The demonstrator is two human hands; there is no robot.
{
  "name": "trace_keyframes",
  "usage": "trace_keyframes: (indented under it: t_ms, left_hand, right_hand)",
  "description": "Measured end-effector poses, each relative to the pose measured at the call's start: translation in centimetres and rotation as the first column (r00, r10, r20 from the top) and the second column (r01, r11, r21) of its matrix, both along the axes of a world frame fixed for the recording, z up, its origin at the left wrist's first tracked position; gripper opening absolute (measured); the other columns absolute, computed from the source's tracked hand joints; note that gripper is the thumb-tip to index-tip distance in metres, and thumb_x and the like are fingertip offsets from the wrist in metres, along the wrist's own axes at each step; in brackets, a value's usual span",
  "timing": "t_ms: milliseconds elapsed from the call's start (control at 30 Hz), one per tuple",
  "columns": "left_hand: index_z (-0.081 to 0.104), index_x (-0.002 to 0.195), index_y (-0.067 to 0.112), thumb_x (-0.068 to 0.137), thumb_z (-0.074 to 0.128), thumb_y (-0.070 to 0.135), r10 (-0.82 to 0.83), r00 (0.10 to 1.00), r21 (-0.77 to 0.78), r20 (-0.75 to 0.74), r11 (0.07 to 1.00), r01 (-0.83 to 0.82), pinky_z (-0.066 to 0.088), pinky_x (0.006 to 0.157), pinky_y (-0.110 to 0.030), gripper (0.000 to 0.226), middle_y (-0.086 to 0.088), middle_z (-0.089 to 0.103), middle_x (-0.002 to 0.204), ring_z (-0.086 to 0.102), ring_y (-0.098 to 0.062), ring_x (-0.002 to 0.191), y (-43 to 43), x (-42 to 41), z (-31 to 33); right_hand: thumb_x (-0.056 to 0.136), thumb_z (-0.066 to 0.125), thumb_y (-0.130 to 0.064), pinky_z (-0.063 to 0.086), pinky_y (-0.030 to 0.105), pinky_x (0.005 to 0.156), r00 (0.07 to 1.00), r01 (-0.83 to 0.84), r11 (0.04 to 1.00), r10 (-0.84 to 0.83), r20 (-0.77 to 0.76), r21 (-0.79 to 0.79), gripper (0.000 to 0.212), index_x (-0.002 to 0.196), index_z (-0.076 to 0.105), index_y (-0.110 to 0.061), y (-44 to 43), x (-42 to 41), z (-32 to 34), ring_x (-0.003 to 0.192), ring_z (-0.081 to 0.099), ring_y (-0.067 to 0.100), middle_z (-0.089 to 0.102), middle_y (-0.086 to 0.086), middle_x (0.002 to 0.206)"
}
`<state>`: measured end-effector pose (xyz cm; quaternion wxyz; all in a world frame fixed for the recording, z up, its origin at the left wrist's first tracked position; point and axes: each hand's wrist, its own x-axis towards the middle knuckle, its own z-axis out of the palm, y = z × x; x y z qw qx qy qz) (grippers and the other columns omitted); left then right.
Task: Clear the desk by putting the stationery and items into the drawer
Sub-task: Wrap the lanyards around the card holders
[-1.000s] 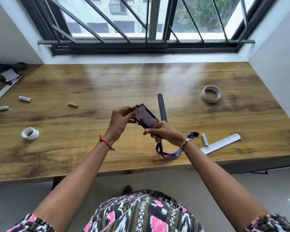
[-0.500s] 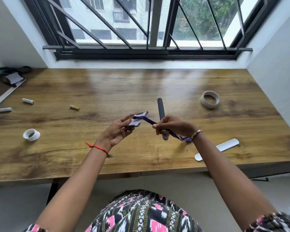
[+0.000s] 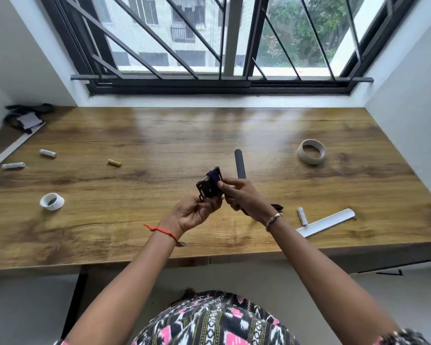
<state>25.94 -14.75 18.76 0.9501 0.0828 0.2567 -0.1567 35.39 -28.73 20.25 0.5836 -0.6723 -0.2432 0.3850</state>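
Item: dark card holder (image 3: 209, 190) with a purple lanyard (image 3: 213, 176) wound round it, held above the middle of the desk (image 3: 159, 135), toward its front edge.
- My left hand (image 3: 193, 215): fingers curled under the holder, gripping it.
- My right hand (image 3: 241, 195): fingertips pinching the lanyard against the holder; the loose strap end trails by my wrist.

On the desk:
- grey flat stick (image 3: 240, 164), centre
- beige tape roll (image 3: 311, 151), right rear
- white battery (image 3: 302, 216) and white strip (image 3: 326, 222), right front
- white tape roll (image 3: 51, 201), left front
- yellow battery (image 3: 114, 163), left
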Motion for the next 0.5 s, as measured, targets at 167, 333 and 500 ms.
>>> trace_keyframes:
  t_ms: [167,333,500]
  left_hand:
    - [0.052,0.115,0.001,0.095,0.045,0.031,-0.155,0.966,0.602,-0.208,0.757,0.252,0.057,0.076,-0.035,0.037,-0.024,0.058,0.110,0.063,-0.036,0.097,-1.1,-0.1,1.3]
    - [0.059,0.107,0.005,0.097,0.042,0.037,0.198,0.980,0.799,-0.032,0.595,-0.094,0.056,0.075,-0.037,0.037,-0.019,0.065,0.105,0.066,-0.032,0.090,-1.4,-0.6,2.3]
    - [0.061,0.108,-0.001,0.088,0.057,0.002,0.242,0.968,0.921,0.058,0.362,-0.146,0.057,0.056,-0.025,0.020,-0.009,0.068,0.083,0.069,-0.016,0.068,-2.0,-0.9,2.8]
  right_hand:
    - [0.089,0.060,-0.028,0.020,0.020,0.037,0.989,0.147,0.986,-0.144,0.031,-0.078,0.023,0.097,0.070,-0.009,0.4,-0.4,0.8,0.037,0.029,0.004,0.046,-0.011,0.039]
    - [0.086,0.064,-0.031,0.018,0.018,0.034,0.973,0.217,0.960,-0.228,-0.044,-0.176,0.023,0.070,0.068,-0.015,0.6,-0.4,1.6,0.033,0.025,0.006,0.037,-0.004,0.044]
    - [0.090,0.060,-0.025,0.021,0.018,0.035,0.975,0.200,0.967,-0.212,-0.063,-0.157,0.017,0.087,0.070,-0.012,0.9,-0.9,2.1,0.034,0.027,0.006,0.037,-0.002,0.046]
